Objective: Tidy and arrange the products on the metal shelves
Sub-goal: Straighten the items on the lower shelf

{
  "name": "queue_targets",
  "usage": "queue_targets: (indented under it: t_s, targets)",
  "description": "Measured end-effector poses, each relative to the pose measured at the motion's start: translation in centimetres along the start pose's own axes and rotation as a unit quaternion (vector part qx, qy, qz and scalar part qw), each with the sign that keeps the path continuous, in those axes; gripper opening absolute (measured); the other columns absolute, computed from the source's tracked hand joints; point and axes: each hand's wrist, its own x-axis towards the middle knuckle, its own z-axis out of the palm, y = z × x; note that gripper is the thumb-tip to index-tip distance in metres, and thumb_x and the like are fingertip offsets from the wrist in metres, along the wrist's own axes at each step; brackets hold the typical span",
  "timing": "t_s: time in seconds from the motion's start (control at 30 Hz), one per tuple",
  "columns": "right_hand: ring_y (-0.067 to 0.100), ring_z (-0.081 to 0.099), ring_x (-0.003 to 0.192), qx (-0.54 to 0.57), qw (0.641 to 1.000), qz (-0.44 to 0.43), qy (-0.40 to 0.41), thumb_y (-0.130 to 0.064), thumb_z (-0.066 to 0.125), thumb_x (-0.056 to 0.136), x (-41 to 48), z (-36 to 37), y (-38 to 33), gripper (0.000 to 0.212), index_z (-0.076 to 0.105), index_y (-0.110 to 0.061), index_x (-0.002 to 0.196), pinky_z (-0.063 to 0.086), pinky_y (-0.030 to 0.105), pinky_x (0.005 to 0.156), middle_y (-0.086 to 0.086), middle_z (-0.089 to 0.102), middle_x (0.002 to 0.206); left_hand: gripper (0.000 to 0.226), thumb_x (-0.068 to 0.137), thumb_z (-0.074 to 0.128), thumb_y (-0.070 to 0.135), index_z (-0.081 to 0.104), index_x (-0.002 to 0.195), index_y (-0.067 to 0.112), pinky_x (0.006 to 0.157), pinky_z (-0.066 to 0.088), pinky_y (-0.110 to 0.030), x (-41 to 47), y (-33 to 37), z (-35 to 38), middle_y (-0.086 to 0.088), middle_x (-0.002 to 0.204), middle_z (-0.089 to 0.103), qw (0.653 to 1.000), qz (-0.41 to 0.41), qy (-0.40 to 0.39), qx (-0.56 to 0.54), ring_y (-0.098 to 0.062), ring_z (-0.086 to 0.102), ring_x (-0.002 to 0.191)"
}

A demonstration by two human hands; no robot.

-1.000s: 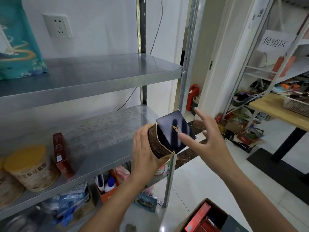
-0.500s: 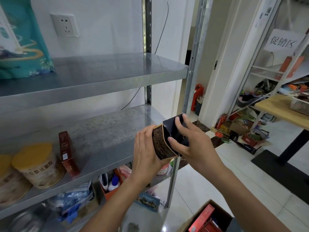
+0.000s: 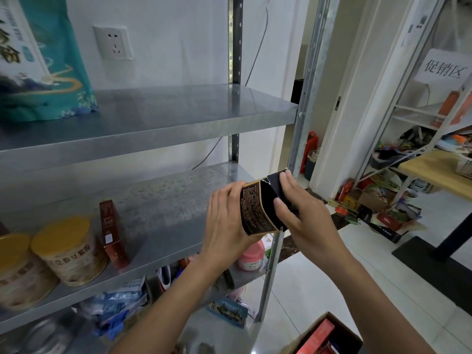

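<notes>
**Two hands on a torn carton**

Our left hand [image 3: 224, 221] wraps the printed side of the black-and-gold carton [image 3: 256, 209]. Our right hand [image 3: 304, 215] pinches its dark flap end. The carton sits at centre frame, just off the middle shelf's [image 3: 158, 200] front edge. It is thin card, ripped at a corner. We judge it light and crushable, best gripped by its flat sides, never the flap. A red box [image 3: 112, 233] stands at lower left.
</notes>
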Motion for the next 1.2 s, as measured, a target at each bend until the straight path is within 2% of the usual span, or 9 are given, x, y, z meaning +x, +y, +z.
queue_targets:
  t_s: [0.13,0.27,0.43,0.6,1.0,1.03,1.1,1.13,1.2]
  targets:
    - [0.031,0.056,0.114,-0.054,0.998,-0.008,0.002,-0.021,0.042,0.102,0.3,-0.2,-0.2,0.046,0.038,-0.008,0.146,0.047,0.046,0.09,0.014,0.054,0.136,0.089,0.071,0.061,0.065,0.036,0.135,0.009,0.096,0.044,-0.042,0.7,-0.1,-0.1,-0.013,0.123,0.051,0.999,0.016,0.001,0.036,-0.023,0.044,0.112]
    - [0.031,0.06,0.089,-0.117,0.993,-0.011,-0.014,-0.027,0.037,0.101,0.8,-0.4,-0.3,0.036,0.045,-0.009,0.132,0.049,0.045,0.076,0.01,0.063,0.11,0.088,0.069,0.06,0.063,0.037,0.135,0.009,0.094,0.045,-0.043,1.0,-0.1,-0.1,-0.013,0.121,0.051,0.997,0.027,-0.004,0.069,-0.023,0.044,0.11]
    - [0.024,0.067,0.084,-0.065,0.994,0.042,0.079,-0.026,0.064,0.091,1.1,0.1,-0.1,0.019,0.073,-0.012,0.101,0.054,0.044,0.079,0.004,0.074,0.092,0.1,0.058,0.084,0.051,0.036,0.136,0.01,0.096,0.047,-0.049,0.7,-0.5,0.3,-0.011,0.122,0.048,0.994,0.027,-0.023,0.107,-0.023,0.043,0.111]
    - [0.01,0.062,0.094,0.079,0.981,0.14,0.113,-0.015,0.074,0.084,1.7,0.2,-0.3,0.016,0.078,-0.013,0.099,0.05,0.031,0.093,-0.002,0.073,0.107,0.102,0.057,0.087,0.051,0.036,0.136,0.011,0.096,0.047,-0.047,0.4,-0.5,0.4,-0.011,0.121,0.049,0.993,0.024,-0.027,0.111,-0.023,0.045,0.11]
    - [0.01,0.069,0.082,0.169,0.961,0.169,0.137,-0.006,0.076,0.08,2.5,0.0,0.1,0.009,0.078,-0.015,0.078,0.056,0.041,0.085,-0.008,0.074,0.086,0.101,0.055,0.088,0.048,0.039,0.134,0.009,0.095,0.046,-0.047,0.5,-0.7,0.2,-0.013,0.12,0.051,0.99,0.023,-0.029,0.136,-0.027,0.047,0.109]
    - [0.008,0.068,0.083,0.173,0.961,0.161,0.142,-0.008,0.077,0.079,2.4,0.1,0.1,0.01,0.077,-0.017,0.076,0.057,0.038,0.084,-0.009,0.073,0.085,0.1,0.055,0.088,0.047,0.039,0.134,0.009,0.094,0.046,-0.047,0.4,-0.6,0.1,-0.013,0.12,0.051,0.991,0.023,-0.022,0.132,-0.026,0.046,0.109]
    - [-0.001,0.063,0.087,0.152,0.97,0.128,0.141,-0.012,0.079,0.078,2.2,0.2,-0.1,0.008,0.074,-0.018,0.079,0.053,0.022,0.08,-0.015,0.069,0.091,0.1,0.055,0.088,0.046,0.039,0.133,0.008,0.093,0.048,-0.048,0.4,-0.4,-0.1,-0.013,0.12,0.048,0.993,0.017,-0.007,0.117,-0.025,0.044,0.109]
    - [-0.006,0.058,0.091,0.132,0.977,0.108,0.126,-0.014,0.079,0.078,2.0,0.4,-0.2,0.013,0.071,-0.019,0.087,0.047,0.012,0.077,-0.017,0.065,0.097,0.101,0.055,0.087,0.046,0.038,0.134,0.007,0.092,0.048,-0.048,0.4,-0.3,-0.1,-0.013,0.12,0.048,0.994,0.013,0.0,0.109,-0.025,0.043,0.109]
    - [-0.01,0.051,0.094,0.112,0.987,0.09,0.069,-0.018,0.079,0.078,1.7,0.5,-0.2,0.036,0.062,-0.022,0.109,0.041,0.006,0.073,-0.018,0.057,0.109,0.101,0.057,0.087,0.048,0.038,0.135,0.007,0.093,0.048,-0.048,0.3,-0.2,-0.4,-0.014,0.121,0.048,0.995,0.006,0.01,0.097,-0.025,0.043,0.11]
